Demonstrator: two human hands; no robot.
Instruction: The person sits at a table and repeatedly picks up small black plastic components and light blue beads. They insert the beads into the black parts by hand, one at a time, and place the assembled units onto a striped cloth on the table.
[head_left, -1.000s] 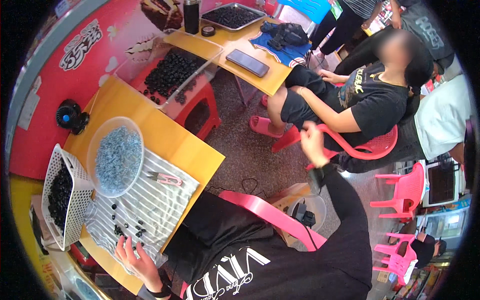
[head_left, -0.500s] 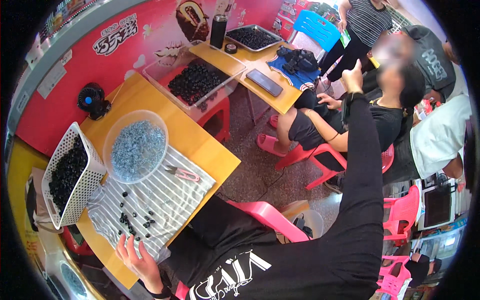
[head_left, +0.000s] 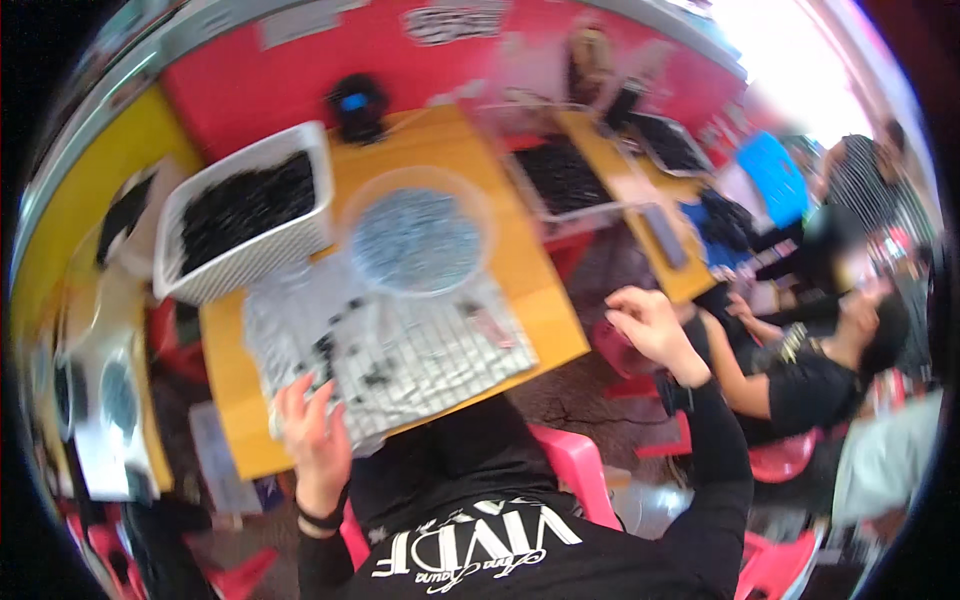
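Note:
My left hand (head_left: 318, 440) is at the front left of the table, palm partly up and fingers apart, with nothing in it. Just beyond its fingertips, several small black pieces (head_left: 322, 348) lie on a grey-and-white striped cloth (head_left: 440, 370). My right hand (head_left: 652, 328) is in the air off the table's right side, fingers loosely bent and apart from the thumb, holding nothing visible. Pink-handled thread snips (head_left: 490, 327) rest on the cloth's right part. Behind it stand a clear round bowl (head_left: 478, 250) of small pale-blue pieces and a white perforated basket (head_left: 265, 258) full of black pieces.
A small dark fan (head_left: 357, 108) stands at the table's back. To the right are a clear bin (head_left: 590, 215) of black pieces and a second table (head_left: 695, 285) with a phone (head_left: 663, 236). A seated person in black (head_left: 825, 400) is close to my right arm.
My right arm has come down from its raised, outstretched position toward the table. The view has swung left, and the picture is blurred. My left hand stays by the cloth's front-left edge.

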